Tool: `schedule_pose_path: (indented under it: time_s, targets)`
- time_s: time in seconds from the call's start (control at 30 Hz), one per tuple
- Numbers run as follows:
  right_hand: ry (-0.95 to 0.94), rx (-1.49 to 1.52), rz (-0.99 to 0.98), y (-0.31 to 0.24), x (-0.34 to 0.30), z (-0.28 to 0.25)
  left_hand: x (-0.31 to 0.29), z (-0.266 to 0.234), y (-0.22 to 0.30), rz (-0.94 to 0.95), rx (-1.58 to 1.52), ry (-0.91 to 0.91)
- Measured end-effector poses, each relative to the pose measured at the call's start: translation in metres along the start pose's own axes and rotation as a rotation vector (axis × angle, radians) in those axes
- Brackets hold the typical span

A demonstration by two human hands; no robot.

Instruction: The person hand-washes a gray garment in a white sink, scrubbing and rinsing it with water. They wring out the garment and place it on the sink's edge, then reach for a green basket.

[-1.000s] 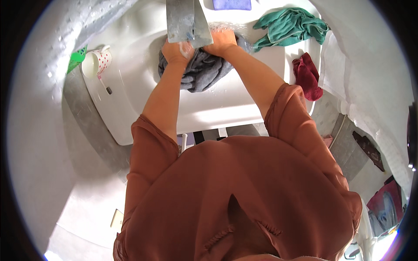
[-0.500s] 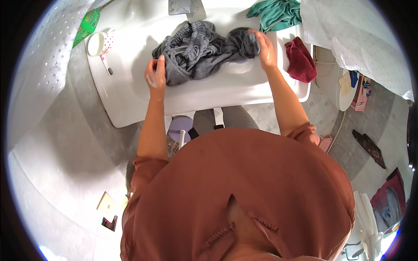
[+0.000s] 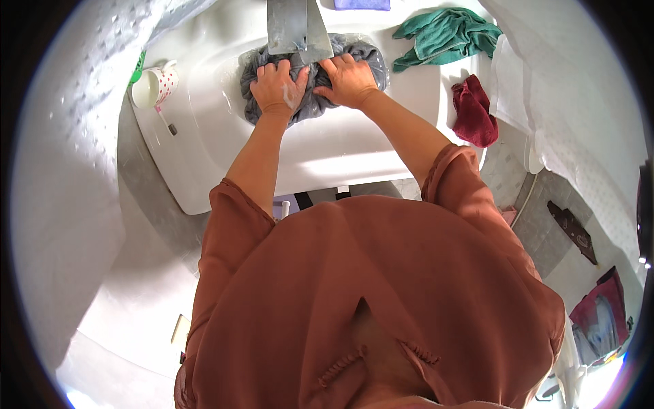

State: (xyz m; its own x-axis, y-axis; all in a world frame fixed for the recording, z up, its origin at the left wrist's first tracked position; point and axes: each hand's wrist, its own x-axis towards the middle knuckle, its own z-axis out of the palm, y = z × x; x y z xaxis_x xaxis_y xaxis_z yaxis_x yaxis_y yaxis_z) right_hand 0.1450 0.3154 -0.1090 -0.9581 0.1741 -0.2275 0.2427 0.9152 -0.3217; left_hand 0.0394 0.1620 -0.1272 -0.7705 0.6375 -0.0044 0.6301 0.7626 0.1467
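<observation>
A soaked grey garment (image 3: 310, 112) of soft plush cloth lies bunched in the basin of the white sink (image 3: 204, 146), with shiny water around its edges. My left hand (image 3: 278, 87) presses into its left part, fingers curled into the cloth and thumb apart. Close beside it, my right hand (image 3: 349, 82) bears down on the right part with bent fingers, its thumb toward the left hand. Some foam clings to the back of my left hand. Above the garment hangs a flat metal faucet (image 3: 289, 31), which hides part of the cloth.
A dotted white cup (image 3: 158, 87) and a toothbrush (image 3: 165, 121) sit on the sink's left rim. To the right lie a green cloth (image 3: 446, 37) and a dark red cloth (image 3: 475, 112). White curtains (image 3: 75, 157) hang at both sides.
Both hands have moved inward from the garment's outer ends and now press on its middle. The garment sits more compactly in the basin, lower under the faucet.
</observation>
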Motion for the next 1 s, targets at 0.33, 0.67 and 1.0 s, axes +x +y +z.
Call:
schedule_pose_path:
  time_s: [0.33,0.67,1.0]
  targets:
    - [-0.188,0.132,0.148,0.023,0.065,-0.011,0.053,0.017,-0.022,-0.024,-0.090,-0.111]
    - [0.330,0.977,0.595,0.044,-0.007,0.017,-0.004,-0.011,-0.050,-0.811,-0.972,-0.102]
    - [0.378,2.251,0.444,0.066,-0.142,-0.076,-0.084,-0.101,-0.089,-0.984,-1.961,-0.011]
